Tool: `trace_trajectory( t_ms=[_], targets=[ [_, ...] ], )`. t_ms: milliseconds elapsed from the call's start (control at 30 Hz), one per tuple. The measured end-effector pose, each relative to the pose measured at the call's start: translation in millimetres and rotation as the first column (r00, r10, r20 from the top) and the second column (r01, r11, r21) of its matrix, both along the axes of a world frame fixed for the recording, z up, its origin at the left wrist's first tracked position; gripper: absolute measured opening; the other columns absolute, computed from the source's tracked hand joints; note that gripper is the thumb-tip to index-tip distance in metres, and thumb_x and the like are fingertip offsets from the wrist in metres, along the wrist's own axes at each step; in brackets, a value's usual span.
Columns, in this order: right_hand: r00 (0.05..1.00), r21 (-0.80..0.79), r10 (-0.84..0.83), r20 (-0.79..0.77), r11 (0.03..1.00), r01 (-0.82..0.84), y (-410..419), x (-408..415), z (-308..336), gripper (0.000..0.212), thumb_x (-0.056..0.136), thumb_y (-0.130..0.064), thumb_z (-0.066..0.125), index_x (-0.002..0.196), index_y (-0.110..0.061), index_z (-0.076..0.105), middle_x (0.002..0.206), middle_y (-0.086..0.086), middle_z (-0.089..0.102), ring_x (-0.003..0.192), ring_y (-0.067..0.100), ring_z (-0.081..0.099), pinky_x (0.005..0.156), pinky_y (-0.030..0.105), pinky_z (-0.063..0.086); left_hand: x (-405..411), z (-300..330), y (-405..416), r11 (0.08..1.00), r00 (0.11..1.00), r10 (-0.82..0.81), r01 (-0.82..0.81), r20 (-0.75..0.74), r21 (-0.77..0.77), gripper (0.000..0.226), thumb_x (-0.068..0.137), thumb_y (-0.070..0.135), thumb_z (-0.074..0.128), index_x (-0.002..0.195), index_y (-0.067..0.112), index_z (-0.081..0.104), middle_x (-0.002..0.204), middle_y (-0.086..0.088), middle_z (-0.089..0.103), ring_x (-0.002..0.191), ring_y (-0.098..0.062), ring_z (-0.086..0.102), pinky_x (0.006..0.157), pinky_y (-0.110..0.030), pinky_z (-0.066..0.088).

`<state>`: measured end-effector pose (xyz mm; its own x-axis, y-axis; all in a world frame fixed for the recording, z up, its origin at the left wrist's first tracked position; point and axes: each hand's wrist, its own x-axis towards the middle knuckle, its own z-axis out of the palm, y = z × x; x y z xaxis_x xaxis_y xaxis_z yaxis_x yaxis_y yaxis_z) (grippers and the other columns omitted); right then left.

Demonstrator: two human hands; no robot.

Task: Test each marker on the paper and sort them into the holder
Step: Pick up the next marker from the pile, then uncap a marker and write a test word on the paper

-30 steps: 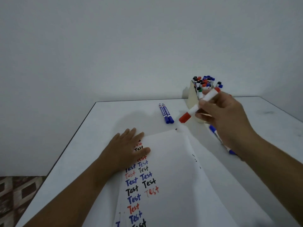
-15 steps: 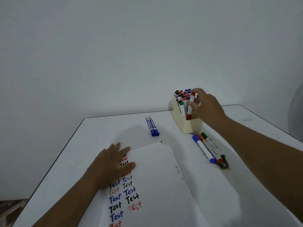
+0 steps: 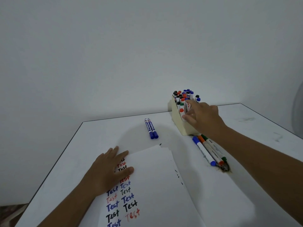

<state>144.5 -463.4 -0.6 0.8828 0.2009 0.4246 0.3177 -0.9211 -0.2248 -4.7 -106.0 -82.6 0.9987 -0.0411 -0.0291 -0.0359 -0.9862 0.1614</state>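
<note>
A white paper with rows of "Test" in blue, black and red lies on the table. My left hand presses flat on its upper left part. A cream holder at the back right is packed with several upright markers with red, blue, black and green caps. My right hand is at the holder, thumb and fingers pinching a red marker that stands inside the front compartment. Two blue markers lie side by side behind the paper. Three more markers, blue, orange and green, lie right of the paper.
The white table ends at a plain wall behind the holder. Its left edge drops to a patterned floor. A dark stain marks the table by the tips of the three loose markers.
My right hand carried the red marker from above the paper to the holder and lowered it into the front compartment. My left hand stayed flat on the paper.
</note>
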Motion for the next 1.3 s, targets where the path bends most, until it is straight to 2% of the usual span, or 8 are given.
trace_trajectory(
  t_ms=[200,300,467,633,900,1067,1200,1300],
  targets=[
    [0.968,0.067,0.158,0.193,0.982,-0.174,18,-55,-5,0.041,0.096,-0.038,0.061,0.135,-0.025,0.057,0.122,0.000,0.064,0.119,0.024,0.052,0.099,0.045,0.043,4,-1,2,0.999,1.000,0.014,-0.013,0.021,-0.037,0.103,0.064,0.102,0.010,0.153,0.049,0.020,0.167,0.008,0.007,0.153,-0.013,0.005,0.124,-0.041,0.010],
    [0.912,-0.007,0.403,-0.071,0.914,-0.405,37,-85,-23,0.043,0.100,-0.041,0.056,0.140,-0.028,0.053,0.142,-0.005,0.055,0.134,0.015,0.044,0.110,0.040,0.044,6,3,2,0.993,0.997,0.070,-0.066,0.036,-0.099,0.103,0.060,0.103,0.011,0.147,0.051,0.035,0.163,0.009,0.022,0.149,-0.015,0.022,0.120,-0.044,0.020],
    [0.826,-0.109,0.331,-0.456,0.901,-0.421,58,-103,-49,0.069,0.099,-0.064,0.042,0.159,-0.037,0.022,0.171,-0.007,0.005,0.157,0.016,-0.001,0.127,0.042,0.010,36,17,-11,0.982,0.977,0.191,-0.189,0.096,-0.033,0.067,0.074,0.085,0.027,0.119,0.047,0.060,0.122,0.009,0.057,0.114,-0.017,0.054,0.095,-0.043,0.043],
    [0.824,-0.136,0.279,-0.493,0.911,-0.390,56,-104,-77,0.078,0.094,-0.077,0.017,0.161,-0.038,0.007,0.171,-0.005,-0.002,0.157,0.017,-0.005,0.127,0.042,-0.002,68,32,-28,0.982,0.981,-0.025,0.060,0.192,-0.179,0.028,0.101,0.039,0.050,0.128,0.038,0.058,0.129,0.013,0.055,0.120,-0.008,0.052,0.102,-0.029,0.041],
    [0.816,-0.142,0.275,-0.508,0.908,-0.395,56,-100,-80,0.097,0.076,-0.082,-0.001,0.161,-0.036,0.002,0.170,-0.006,-0.008,0.157,0.016,-0.008,0.126,0.040,-0.005,127,38,-56,0.975,0.964,-0.218,0.223,0.151,-0.019,0.049,0.099,0.017,0.051,0.141,0.041,0.050,0.146,0.009,0.047,0.134,-0.014,0.041,0.112,-0.031,0.033],
    [0.815,-0.118,0.293,-0.500,0.909,-0.399,56,-98,-80,0.109,0.064,-0.086,-0.009,0.161,-0.037,0.002,0.170,-0.007,-0.007,0.157,0.015,-0.008,0.125,0.039,-0.006,133,39,-57,0.979,0.971,-0.200,0.203,0.128,-0.009,0.036,0.095,0.034,0.054,0.129,0.043,0.061,0.134,0.012,0.055,0.125,-0.011,0.047,0.105,-0.035,0.040],
    [0.810,-0.106,0.305,-0.502,0.907,-0.407,56,-96,-80,0.115,0.059,-0.089,-0.013,0.161,-0.037,0.003,0.171,-0.007,-0.006,0.157,0.016,-0.008,0.125,0.039,-0.005,131,39,-54,0.998,0.965,-0.023,0.008,0.260,0.059,0.043,0.088,0.069,0.047,0.087,0.028,0.062,0.089,0.010,0.063,0.086,-0.015,0.060,0.079,-0.037,0.051],
    [0.810,-0.097,0.306,-0.500,0.910,-0.403,55,-95,-81,0.116,0.058,-0.089,-0.012,0.161,-0.038,0.005,0.170,-0.008,-0.005,0.157,0.015,-0.007,0.124,0.038,-0.007,131,35,-51,0.993,0.957,0.093,-0.111,0.274,0.051,0.051,0.084,0.074,0.050,0.100,0.026,0.055,0.091,0.009,0.062,0.085,-0.018,0.061,0.076,-0.035,0.051]
  ],
)
